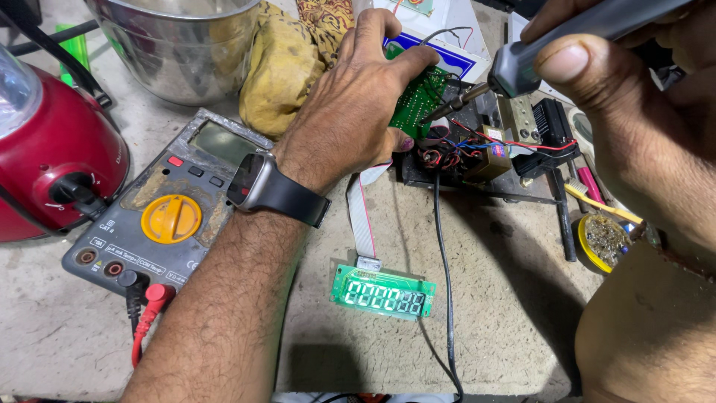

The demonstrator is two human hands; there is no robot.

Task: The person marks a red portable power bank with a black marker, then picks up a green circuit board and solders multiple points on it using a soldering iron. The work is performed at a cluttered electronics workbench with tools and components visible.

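On a dusty worktop, hands grip: left hand a circuit board, right hand a soldering iron.

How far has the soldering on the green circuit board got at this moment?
Done: the board is out and wired, with a ribbon cable running to the display module on the bench. In hand: the left hand tilts the green circuit board while the right hand brings the soldering iron tip to it. Left: the joints themselves are too small to judge; loose wires lie beside it.
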